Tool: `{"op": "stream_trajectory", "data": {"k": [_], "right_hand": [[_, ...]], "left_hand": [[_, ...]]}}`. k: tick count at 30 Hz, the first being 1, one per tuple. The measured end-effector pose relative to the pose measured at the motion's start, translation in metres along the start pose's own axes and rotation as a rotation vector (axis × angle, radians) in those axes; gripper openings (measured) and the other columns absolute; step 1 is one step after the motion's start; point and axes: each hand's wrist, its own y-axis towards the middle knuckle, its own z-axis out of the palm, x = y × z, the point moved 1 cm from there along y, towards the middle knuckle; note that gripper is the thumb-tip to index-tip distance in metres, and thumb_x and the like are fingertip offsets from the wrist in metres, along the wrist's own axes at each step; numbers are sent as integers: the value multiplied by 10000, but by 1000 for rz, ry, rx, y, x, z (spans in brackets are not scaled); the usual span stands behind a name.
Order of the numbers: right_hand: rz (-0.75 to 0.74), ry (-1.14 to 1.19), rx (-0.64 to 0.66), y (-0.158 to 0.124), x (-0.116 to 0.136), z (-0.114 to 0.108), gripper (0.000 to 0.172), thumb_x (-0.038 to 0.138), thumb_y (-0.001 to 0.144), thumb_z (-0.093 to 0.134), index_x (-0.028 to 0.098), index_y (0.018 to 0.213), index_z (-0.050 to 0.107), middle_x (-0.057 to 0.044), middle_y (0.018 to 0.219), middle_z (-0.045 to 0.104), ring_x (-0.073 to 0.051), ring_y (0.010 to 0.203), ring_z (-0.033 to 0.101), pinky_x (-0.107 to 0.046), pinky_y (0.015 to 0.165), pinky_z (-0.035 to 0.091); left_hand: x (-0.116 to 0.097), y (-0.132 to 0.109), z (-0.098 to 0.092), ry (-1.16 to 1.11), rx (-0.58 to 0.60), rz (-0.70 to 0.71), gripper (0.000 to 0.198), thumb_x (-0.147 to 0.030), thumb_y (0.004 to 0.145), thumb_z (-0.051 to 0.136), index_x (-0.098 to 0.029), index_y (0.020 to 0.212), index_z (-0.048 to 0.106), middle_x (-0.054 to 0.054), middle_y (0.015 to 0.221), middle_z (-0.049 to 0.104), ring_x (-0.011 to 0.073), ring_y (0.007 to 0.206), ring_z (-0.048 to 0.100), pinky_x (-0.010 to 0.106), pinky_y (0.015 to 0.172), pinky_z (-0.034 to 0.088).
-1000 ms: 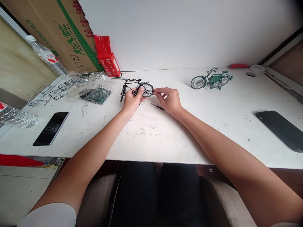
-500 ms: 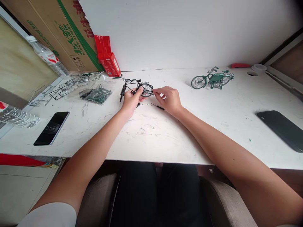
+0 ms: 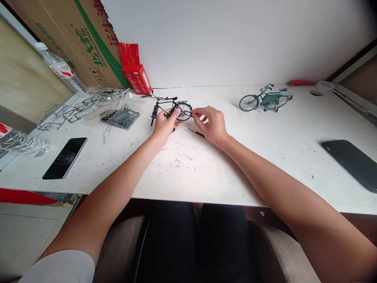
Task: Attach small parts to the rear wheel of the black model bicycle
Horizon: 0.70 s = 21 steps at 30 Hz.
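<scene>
A small black model bicycle [image 3: 185, 111] is held just above the table, its handlebar to the left and its rear wheel to the right. My left hand [image 3: 164, 125] wraps round its lower middle, the thumb pressed near the rear wheel. At the back edge of that wheel, the thumb and index finger of my right hand [image 3: 212, 122] are pinched together. What lies between those fingertips is too small to make out. Under the right hand, a thin tool with a black handle [image 3: 200, 134] rests on the table. Another small dark piece [image 3: 173, 130] is partly hidden by my left hand.
A green model bicycle [image 3: 265, 99] stands at the back right. On the left are a plastic bag of green parts [image 3: 125, 119], wire-like part frames [image 3: 73, 112], a phone [image 3: 65, 158] and bottles [image 3: 63, 70]. Behind stands a red box [image 3: 140, 80]; a dark case [image 3: 350, 161] lies right.
The view has shifted slightly. Both hands keep nearly the same hold on the black model bicycle, the right fingertips still at its rear wheel.
</scene>
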Motion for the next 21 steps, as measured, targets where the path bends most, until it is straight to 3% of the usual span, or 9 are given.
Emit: {"op": "stream_trajectory", "data": {"k": [8,14,21], "right_hand": [[-2,54,14,-1,-2,2,240,331,1073,549,233,1157,751,-83,1124,807,-233,1008,756,-378,798,618],[-18,67,12,-1,-5,3,236,318,1075,572,221,1125,781,-84,1119,830,-234,984,770,-376,780,619],[-101,59,-4,0,-9,3,226,278,1075,592,215,1091,808,-75,983,829,-245,922,746,-372,707,596]], "left_hand": [[-1,-3,3,-6,13,3,306,-470,948,807,-185,990,703,49,941,828,126,795,792,220,741,589],[-3,-4,4,-21,-7,-6,263,-404,946,815,-173,969,691,45,914,811,129,738,791,232,726,590],[-3,-3,3,-86,1,-17,404,-488,808,912,-190,944,676,24,914,792,138,762,785,228,705,590]]}}
